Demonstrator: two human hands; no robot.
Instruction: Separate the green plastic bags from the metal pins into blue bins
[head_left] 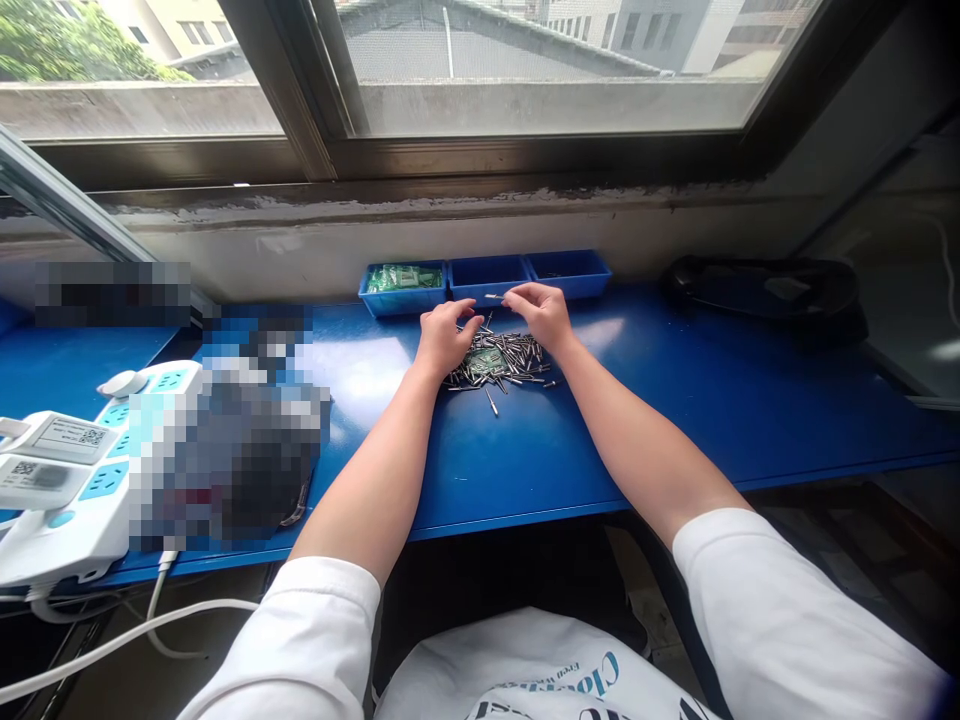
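My right hand [543, 314] pinches a small slim metal part [493, 296] between thumb and fingertips, its free end pointing left. Over the left edge of a pile of thin metal pins [517, 352] is my left hand [447, 338], fingers curved and thumb apart, with nothing visible in it. Small green circuit boards [486, 360] lie amid the pile. One loose metal pin [491, 402] sits just in front of the heap. The held part is too small to make out in detail.
Three joined blue bins stand behind my hands: the left bin [405, 301] holds green boards, then a middle bin [487, 288] and a right bin [571, 284] with some small dark pieces. A white power strip [161, 385] is at left, a black bag [761, 290] at right.
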